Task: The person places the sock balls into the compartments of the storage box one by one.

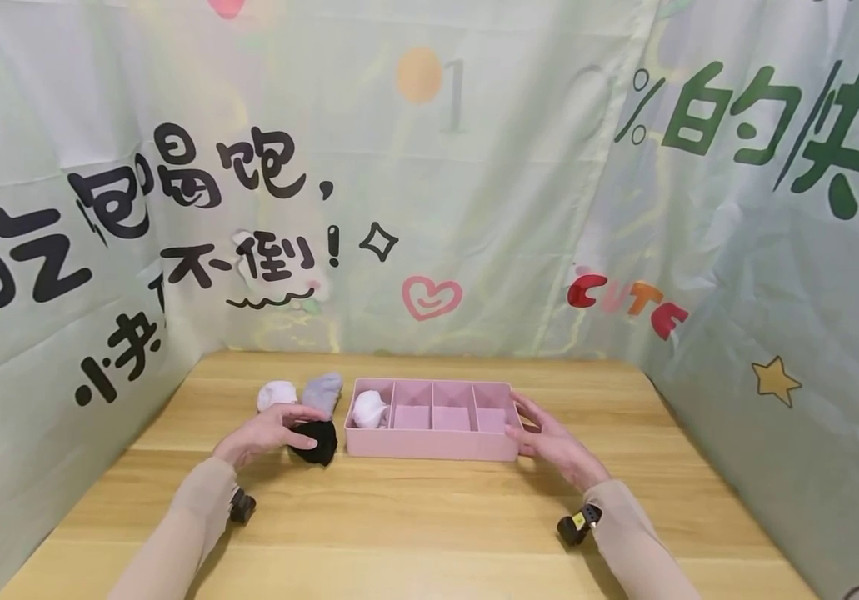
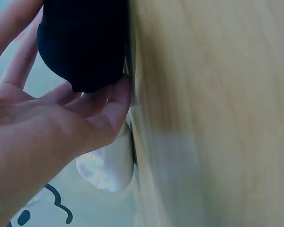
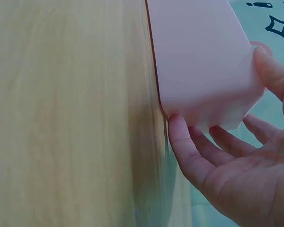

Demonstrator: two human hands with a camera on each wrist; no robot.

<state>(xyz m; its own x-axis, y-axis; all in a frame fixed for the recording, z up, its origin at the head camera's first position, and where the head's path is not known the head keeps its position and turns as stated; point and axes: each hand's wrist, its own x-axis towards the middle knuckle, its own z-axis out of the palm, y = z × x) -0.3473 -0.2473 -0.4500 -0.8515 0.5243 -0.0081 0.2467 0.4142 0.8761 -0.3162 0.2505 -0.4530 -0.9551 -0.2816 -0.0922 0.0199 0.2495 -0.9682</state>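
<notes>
Black bundle (image 1: pixel 322 450): one item, at table level just left of the box (image 1: pixel 429 445), in the left hand (image 1: pixel 272 430).
Table (image 1: pixel 369 533), smooth, pale wood grain. Left hand curls round the bundle, soft dark cloth, rounded, probably a rolled sock. Right hand (image 1: pixel 560 448), fingers spread wide, grips the box's right end. Box: pink, rigid, likely plastic, long and low, three thin dividers. Judged by count, one of four pieces is placed: a white ball (image 1: pixel 369 409), crumpled cloth, in the leftmost compartment; the other three compartments hold nothing, and three pieces are left outside. Behind the black one: grey bundle (image 1: pixel 322 393), fuzzy, oblong; white bundle (image 1: pixel 276 394), rounded. Farthest, curtain (image 1: pixel 429 200), creased printed fabric.
</notes>
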